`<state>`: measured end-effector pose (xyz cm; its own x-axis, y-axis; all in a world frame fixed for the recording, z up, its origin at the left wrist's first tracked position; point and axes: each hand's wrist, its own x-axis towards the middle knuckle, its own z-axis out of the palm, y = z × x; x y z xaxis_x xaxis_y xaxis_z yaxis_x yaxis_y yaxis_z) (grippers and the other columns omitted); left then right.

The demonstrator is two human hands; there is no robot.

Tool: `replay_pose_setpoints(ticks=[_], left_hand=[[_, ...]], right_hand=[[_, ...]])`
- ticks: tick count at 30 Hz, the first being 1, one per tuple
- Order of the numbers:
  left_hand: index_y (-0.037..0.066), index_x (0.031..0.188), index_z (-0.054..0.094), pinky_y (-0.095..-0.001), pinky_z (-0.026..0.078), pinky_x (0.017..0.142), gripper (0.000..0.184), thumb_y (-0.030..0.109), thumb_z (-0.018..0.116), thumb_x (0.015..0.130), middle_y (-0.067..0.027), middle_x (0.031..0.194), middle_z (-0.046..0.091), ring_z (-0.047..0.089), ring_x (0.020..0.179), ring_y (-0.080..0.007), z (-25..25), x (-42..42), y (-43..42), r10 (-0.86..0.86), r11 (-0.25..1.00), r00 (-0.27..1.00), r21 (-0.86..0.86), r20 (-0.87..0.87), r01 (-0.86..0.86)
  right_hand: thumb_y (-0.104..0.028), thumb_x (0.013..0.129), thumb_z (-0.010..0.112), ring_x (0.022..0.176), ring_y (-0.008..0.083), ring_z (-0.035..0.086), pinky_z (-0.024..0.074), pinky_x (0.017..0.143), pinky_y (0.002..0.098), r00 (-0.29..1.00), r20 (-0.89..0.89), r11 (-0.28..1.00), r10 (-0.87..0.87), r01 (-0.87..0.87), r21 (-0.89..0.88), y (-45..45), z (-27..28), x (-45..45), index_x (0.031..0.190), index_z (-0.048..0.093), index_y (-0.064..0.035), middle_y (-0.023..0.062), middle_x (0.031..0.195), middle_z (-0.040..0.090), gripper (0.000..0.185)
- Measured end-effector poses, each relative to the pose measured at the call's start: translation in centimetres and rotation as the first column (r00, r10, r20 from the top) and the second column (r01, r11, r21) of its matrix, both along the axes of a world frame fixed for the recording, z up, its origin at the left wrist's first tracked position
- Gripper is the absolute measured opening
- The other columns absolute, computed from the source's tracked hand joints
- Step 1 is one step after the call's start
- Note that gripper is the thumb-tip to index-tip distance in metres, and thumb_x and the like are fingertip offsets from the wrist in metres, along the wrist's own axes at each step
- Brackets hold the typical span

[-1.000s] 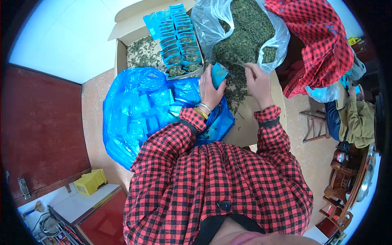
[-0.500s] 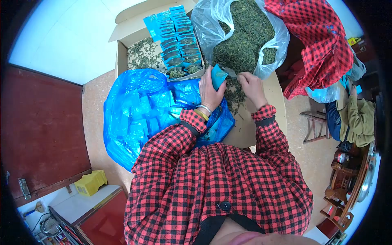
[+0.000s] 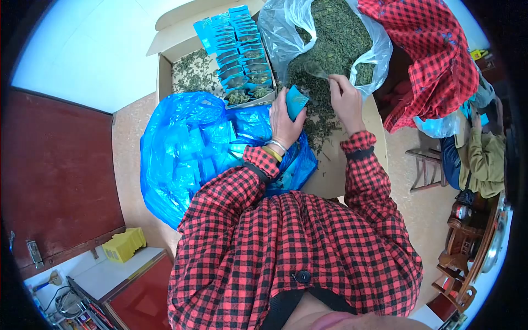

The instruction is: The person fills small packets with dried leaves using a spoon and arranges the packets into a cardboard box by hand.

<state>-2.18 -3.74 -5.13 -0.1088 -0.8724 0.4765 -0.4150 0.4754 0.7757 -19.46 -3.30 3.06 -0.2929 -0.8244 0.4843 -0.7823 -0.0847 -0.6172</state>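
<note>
My left hand [image 3: 282, 125] is closed around a small blue packet [image 3: 297, 101], held upright just left of some spilled dried leaves [image 3: 322, 124]. In my right hand [image 3: 346, 103] is a spoon [image 3: 315, 70], thin and partly see-through, its bowl at the near edge of a heap of dark green dried leaves [image 3: 338, 36]. That heap fills an opened clear plastic bag [image 3: 278, 30]. Beyond my left hand, rows of leaf-filled blue packets [image 3: 256, 69] stand in a cardboard box [image 3: 164, 82]. A blue plastic bag [image 3: 165, 148] with more packets lies beside my left forearm.
Loose leaves [image 3: 195, 77] lie in the box's left part. Red checked cloth [image 3: 429, 55] hangs at the right of the clear bag. Another person [image 3: 484, 159] sits at the far right, near a wooden stool [image 3: 426, 168]. A yellow object [image 3: 125, 245] rests on a cabinet [image 3: 118, 272] at lower left.
My right hand has moved up and away from the packet's mouth, taking the spoon into the leaf heap. My left hand with the packet has stayed nearly still.
</note>
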Motion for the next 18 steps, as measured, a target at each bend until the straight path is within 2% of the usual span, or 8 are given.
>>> replay_pose_setpoints(ticks=[1, 5, 10, 13, 14, 17, 18], left_hand=[[-0.002, 0.142, 0.034, -0.0460, 0.038, 0.101, 0.077, 0.025, 0.073, 0.081, -0.0242, 0.129, 0.052, 0.050, 0.118, -0.0401, 0.0, -0.1, -0.1, 0.000, 1.000, 1.000, -0.003, -0.004, 0.000], [-0.003, 0.143, 0.033, -0.0455, 0.039, 0.100, 0.079, 0.024, 0.074, 0.081, -0.0239, 0.130, 0.053, 0.051, 0.118, -0.0407, 0.0, -0.2, -0.2, 0.011, 1.000, 1.000, -0.013, 0.016, -0.011], [-0.002, 0.142, 0.034, -0.0462, 0.038, 0.100, 0.077, 0.024, 0.073, 0.081, -0.0232, 0.128, 0.053, 0.051, 0.117, -0.0398, -0.3, -0.3, -0.4, -0.001, 1.000, 1.000, 0.003, 0.003, 0.001], [-0.002, 0.142, 0.034, -0.0461, 0.039, 0.099, 0.076, 0.023, 0.073, 0.081, -0.0222, 0.128, 0.054, 0.051, 0.115, -0.0394, -0.2, -0.2, 0.0, -0.050, 0.999, 0.999, -0.016, -0.014, 0.049], [-0.002, 0.142, 0.034, -0.0460, 0.039, 0.099, 0.076, 0.022, 0.073, 0.081, -0.0217, 0.128, 0.054, 0.051, 0.115, -0.0392, -0.1, -0.2, 0.0, -0.075, 0.997, 0.997, -0.022, -0.022, 0.074], [-0.002, 0.142, 0.034, -0.0460, 0.040, 0.098, 0.076, 0.021, 0.073, 0.081, -0.0207, 0.127, 0.054, 0.052, 0.113, -0.0389, 0.1, -0.2, 0.0, -0.058, 0.998, 0.998, -0.034, -0.024, 0.057], [-0.002, 0.142, 0.034, -0.0460, 0.040, 0.098, 0.076, 0.021, 0.073, 0.081, -0.0203, 0.127, 0.054, 0.052, 0.113, -0.0388, 0.1, -0.1, 0.0, -0.045, 0.998, 0.999, -0.037, -0.026, 0.044]], right_hand=[[-0.016, 0.092, 0.058, 0.084, 0.0370, 0.066, 0.0522, 0.069, 0.0431, 0.999, -0.005, 0.999, 0.039, -0.039, 0.012, 0.9, 0.5, 0.2, 0.101, 0.068, -0.0071, 0.0172, 0.090, 0.069, 0.016], [-0.012, 0.090, 0.058, 0.082, 0.0351, 0.066, 0.0516, 0.067, 0.0429, 0.980, -0.100, 0.984, 0.173, -0.176, -0.014, 3.6, 1.7, 0.8, 0.101, 0.068, -0.0085, 0.0154, 0.089, 0.068, 0.015], [-0.009, 0.088, 0.058, 0.080, 0.0337, 0.066, 0.0515, 0.067, 0.0428, 0.962, -0.212, 0.984, 0.171, -0.179, -0.019, 4.1, 2.4, 1.7, 0.101, 0.067, -0.0092, 0.0135, 0.088, 0.068, 0.016], [-0.006, 0.090, 0.057, 0.082, 0.0314, 0.067, 0.0520, 0.068, 0.0409, 0.908, -0.302, 0.957, 0.291, -0.272, 0.105, 4.1, 2.8, 2.1, 0.102, 0.068, -0.0065, 0.0121, 0.089, 0.069, 0.017], [-0.006, 0.090, 0.057, 0.082, 0.0314, 0.067, 0.0520, 0.068, 0.0409, 0.909, -0.303, 0.958, 0.287, -0.268, 0.104, 4.0, 2.9, 2.4, 0.102, 0.068, -0.0065, 0.0121, 0.089, 0.069, 0.017], [-0.006, 0.089, 0.057, 0.081, 0.0325, 0.067, 0.0524, 0.069, 0.0411, 0.938, -0.085, 0.929, 0.335, -0.313, 0.199, 3.2, 3.1, 3.1, 0.102, 0.068, -0.0056, 0.0133, 0.088, 0.069, 0.016], [-0.006, 0.089, 0.057, 0.081, 0.0325, 0.067, 0.0524, 0.069, 0.0411, 0.937, -0.083, 0.927, 0.338, -0.317, 0.200, 3.1, 3.0, 3.2, 0.102, 0.068, -0.0056, 0.0133, 0.088, 0.069, 0.016]])
